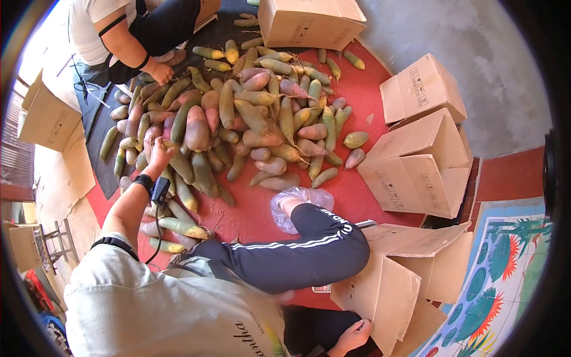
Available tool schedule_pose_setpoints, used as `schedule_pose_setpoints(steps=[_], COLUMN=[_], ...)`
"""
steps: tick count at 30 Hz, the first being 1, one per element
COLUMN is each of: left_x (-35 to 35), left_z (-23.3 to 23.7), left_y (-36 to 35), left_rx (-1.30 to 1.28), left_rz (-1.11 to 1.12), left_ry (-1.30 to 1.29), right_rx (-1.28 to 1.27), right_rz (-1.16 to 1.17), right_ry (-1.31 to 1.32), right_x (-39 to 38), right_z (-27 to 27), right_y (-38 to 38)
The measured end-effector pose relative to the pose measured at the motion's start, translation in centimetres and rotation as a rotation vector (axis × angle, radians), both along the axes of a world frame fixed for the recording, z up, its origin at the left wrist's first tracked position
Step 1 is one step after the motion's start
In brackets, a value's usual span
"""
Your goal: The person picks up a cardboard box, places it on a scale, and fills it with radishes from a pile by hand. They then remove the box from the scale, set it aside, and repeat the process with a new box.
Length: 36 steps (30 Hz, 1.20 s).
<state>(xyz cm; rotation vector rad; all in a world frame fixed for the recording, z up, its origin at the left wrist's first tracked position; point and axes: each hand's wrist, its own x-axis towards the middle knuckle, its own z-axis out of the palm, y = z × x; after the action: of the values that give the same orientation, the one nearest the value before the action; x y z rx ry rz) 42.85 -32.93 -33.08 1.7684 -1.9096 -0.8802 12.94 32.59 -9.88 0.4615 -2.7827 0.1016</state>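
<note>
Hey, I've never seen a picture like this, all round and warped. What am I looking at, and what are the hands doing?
This is one picture from a camera worn on a person's head, looking down; its wide lens bends the edges. No machine, only bare hands. The left hand lies on the pile of long green and pink vegetables on the red floor; whether it grips is unclear. The right hand holds the edge of a cardboard box. Across the pile is another person's hand.

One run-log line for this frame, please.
left hand: on root in pile | right hand: gripping cardboard box flap | co-worker's hand: at pile's far edge
</note>
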Motion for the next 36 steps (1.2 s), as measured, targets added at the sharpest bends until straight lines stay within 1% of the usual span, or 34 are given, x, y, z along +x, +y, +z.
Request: schedule_pose_setpoints(steps=[1,3,4,6,7,8,10,12,14,16,17,18,19,20,21,22,23,24,26,27,28,30,33,34,35,36], left_x=[-0.1,-0.2,-0.1,0.2,-0.5,-0.8,-0.8,0.2,-0.3,-0.5,-0.4,-0.3,0.0,-0.5,-2.0,-3.0,-2.5,-2.2,-2.0,-2.1,-2.1,-1.8,-2.6,-2.0,-0.7,0.1], left_z=[0.3,0.5,0.4,0.0,2.5,3.4,4.1,1.4,-0.2,-1.8,-3.8,-4.2,-4.4,-4.8,-2.2,-0.9,-2.5,-2.9,-3.3,-3.2,-4.1,-6.4,-4.9,-6.3,-8.9,-10.3], left_y=[0.4,1.2,1.8,3.9,5.8,7.4,10.5,12.8,14.6,16.6,17.0,17.4,17.8,17.8,17.7,17.5,17.9,18.3,19.0,19.2,19.3,19.5,19.2,19.1,19.0,18.9], left_rx=[0.005,-0.385,-0.38,-0.558,-0.395,-0.393,-0.266,-0.268,0.219,0.264,0.335,0.406,0.277,0.272,0.499,0.731,0.651,0.646,0.398,0.343,0.341,0.54,0.588,0.583,0.538,0.494], left_rz=[0.001,0.001,-0.002,-0.047,-0.102,-0.103,-0.434,-0.754,-0.961,-1.243,-1.331,-1.418,-1.47,-1.467,-1.514,-1.549,-1.552,-1.551,-1.598,-1.636,-1.636,-1.619,-1.569,-1.567,-1.464,-1.36], left_ry=[-0.004,-0.268,-0.273,-0.303,-0.231,-0.233,-0.495,-0.616,-0.687,-0.776,-0.75,-0.723,-0.681,-0.67,-0.749,-0.824,-0.858,-0.851,-0.892,-0.951,-0.946,-1.043,-1.019,-1.019,-0.953,-0.887], right_rx=[-0.004,0.006,0.009,0.016,0.019,0.021,0.009,0.012,0.015,0.015,0.019,0.025,0.029,0.031,0.024,0.017,0.025,0.026,0.013,0.014,0.016,0.023,0.027,0.026,0.024,0.019], right_rz=[-0.005,0.005,0.014,0.016,0.021,0.021,0.017,0.024,0.024,0.048,0.045,0.032,0.022,0.026,0.025,0.023,0.01,0.012,0.016,0.018,0.019,0.022,0.016,0.011,0.006,0.007], right_ry=[-0.007,-0.007,-0.004,-0.004,0.002,0.0,-0.004,0.004,0.021,0.023,0.035,0.018,0.003,0.014,0.015,0.017,0.025,0.032,0.026,0.03,0.038,0.049,0.04,0.036,0.031,0.032], right_x=[-0.1,-0.1,-0.1,-0.1,-0.1,-0.1,-0.2,-0.4,-0.4,-0.3,-0.2,-0.1,-0.1,-0.1,-0.1,0.0,0.1,0.1,0.2,0.2,0.2,0.3,0.2,0.1,0.1,0.1], right_z=[0.1,0.2,0.2,0.2,0.2,0.2,0.0,-0.3,-0.3,-0.1,0.1,0.2,0.2,0.3,0.2,0.2,0.2,0.3,0.2,0.1,0.0,0.0,0.0,-0.1,-0.2,-0.1], right_y=[-0.1,-0.2,-0.1,-0.1,-0.1,-0.1,0.1,0.3,0.3,-0.1,-0.2,-0.2,-0.4,-0.5,-0.4,-0.5,-0.5,-0.4,-0.3,-0.2,-0.2,0.1,0.2,0.2,0.1,0.0])
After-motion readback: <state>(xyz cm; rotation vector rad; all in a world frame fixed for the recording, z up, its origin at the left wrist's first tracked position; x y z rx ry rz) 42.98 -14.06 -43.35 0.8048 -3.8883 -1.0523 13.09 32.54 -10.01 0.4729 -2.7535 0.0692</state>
